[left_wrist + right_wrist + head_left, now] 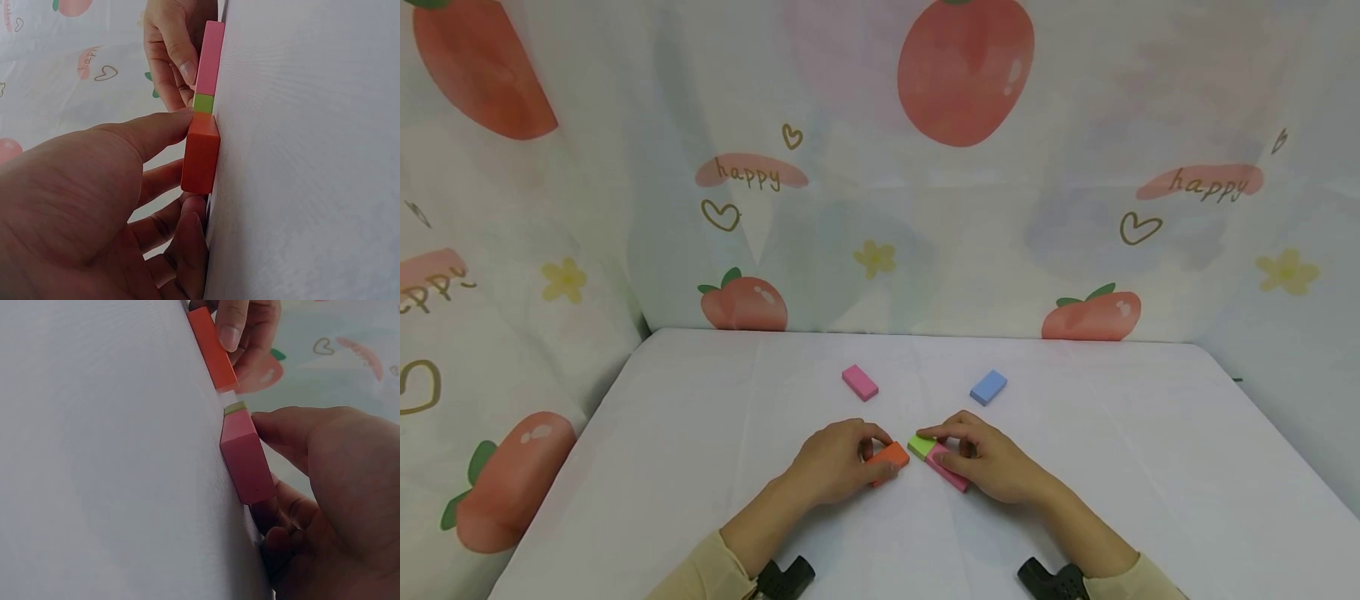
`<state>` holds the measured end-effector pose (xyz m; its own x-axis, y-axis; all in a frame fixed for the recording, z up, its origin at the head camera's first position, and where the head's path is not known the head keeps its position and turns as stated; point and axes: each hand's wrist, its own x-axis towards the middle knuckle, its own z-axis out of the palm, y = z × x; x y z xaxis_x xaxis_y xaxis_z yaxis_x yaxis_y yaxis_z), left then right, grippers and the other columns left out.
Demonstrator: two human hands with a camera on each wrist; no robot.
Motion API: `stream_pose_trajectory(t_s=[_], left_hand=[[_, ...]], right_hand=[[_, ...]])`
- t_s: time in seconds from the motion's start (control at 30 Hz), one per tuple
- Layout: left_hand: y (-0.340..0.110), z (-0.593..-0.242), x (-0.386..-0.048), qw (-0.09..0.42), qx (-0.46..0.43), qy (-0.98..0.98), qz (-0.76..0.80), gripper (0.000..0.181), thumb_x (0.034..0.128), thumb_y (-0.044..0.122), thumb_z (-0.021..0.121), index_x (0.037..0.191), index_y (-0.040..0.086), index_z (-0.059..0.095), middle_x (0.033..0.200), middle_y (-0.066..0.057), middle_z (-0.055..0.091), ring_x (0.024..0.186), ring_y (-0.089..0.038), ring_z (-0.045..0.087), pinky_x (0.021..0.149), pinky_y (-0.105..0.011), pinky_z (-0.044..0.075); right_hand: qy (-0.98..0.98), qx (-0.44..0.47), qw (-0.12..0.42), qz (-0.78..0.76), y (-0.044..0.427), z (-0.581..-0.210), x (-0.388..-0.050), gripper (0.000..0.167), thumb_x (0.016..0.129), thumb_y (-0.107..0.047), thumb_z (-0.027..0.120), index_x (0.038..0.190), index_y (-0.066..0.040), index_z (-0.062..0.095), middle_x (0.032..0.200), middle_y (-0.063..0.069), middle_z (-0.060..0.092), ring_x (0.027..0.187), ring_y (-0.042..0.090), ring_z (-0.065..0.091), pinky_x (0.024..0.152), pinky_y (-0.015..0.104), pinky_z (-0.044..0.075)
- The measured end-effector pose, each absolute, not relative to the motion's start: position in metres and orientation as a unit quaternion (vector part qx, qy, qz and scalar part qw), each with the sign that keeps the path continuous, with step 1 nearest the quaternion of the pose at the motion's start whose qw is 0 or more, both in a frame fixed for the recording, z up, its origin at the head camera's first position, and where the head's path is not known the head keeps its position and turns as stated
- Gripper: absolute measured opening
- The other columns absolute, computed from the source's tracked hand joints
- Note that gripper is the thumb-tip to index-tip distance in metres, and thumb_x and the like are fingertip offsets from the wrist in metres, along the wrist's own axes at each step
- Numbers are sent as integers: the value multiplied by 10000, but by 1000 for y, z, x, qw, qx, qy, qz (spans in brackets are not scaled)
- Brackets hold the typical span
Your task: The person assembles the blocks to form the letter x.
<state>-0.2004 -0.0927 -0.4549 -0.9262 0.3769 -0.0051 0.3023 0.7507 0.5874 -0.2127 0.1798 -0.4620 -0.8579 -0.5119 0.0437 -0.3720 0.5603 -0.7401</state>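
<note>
My left hand (831, 464) pinches an orange block (892, 455) between thumb and fingers, low at the white tabletop. Across from it, my right hand (996, 461) grips a pink block (953, 477), its thumb against the side. A green block (920, 447) meets the pink one end to end, and a right fingertip reaches onto it. In the right wrist view a narrow gap separates the orange block (214, 350) from the green block (235, 407). The far side of the pink block (248, 464) is hidden there.
Farther back on the white table (700, 392) lie a second pink block (860, 382) at left and a blue block (988, 387) at right. A fruit-patterned cloth (940, 217) hangs behind the table and along its sides. Each wrist carries a black device.
</note>
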Motion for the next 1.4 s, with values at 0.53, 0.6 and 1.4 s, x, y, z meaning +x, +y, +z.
stream_pose_trajectory(t_s=[0.53,0.6,1.4], left_hand=[[-89,-455,-199,63,165,937,303,277,892,458,776,1134,325,757,752,104,557,645,-72,491,562,-259,378],[-88,-454,-199,62,163,937,303,273,892,462,775,1126,324,755,747,100,554,641,-75,487,558,-262,377],[-83,-456,-198,50,151,948,277,330,890,515,766,1136,298,727,727,100,550,621,-90,487,554,-279,378]], right_hand=[[884,-234,93,-394,176,-460,-211,320,1007,-293,684,1323,-335,696,1089,-69,594,786,109,497,681,229,427],[884,-234,93,-394,175,-460,-210,320,1005,-299,688,1323,-337,697,1084,-67,592,771,110,492,672,229,423],[903,-218,73,-364,167,-463,-208,331,982,-346,716,1308,-400,697,1074,-91,572,747,107,486,649,241,408]])
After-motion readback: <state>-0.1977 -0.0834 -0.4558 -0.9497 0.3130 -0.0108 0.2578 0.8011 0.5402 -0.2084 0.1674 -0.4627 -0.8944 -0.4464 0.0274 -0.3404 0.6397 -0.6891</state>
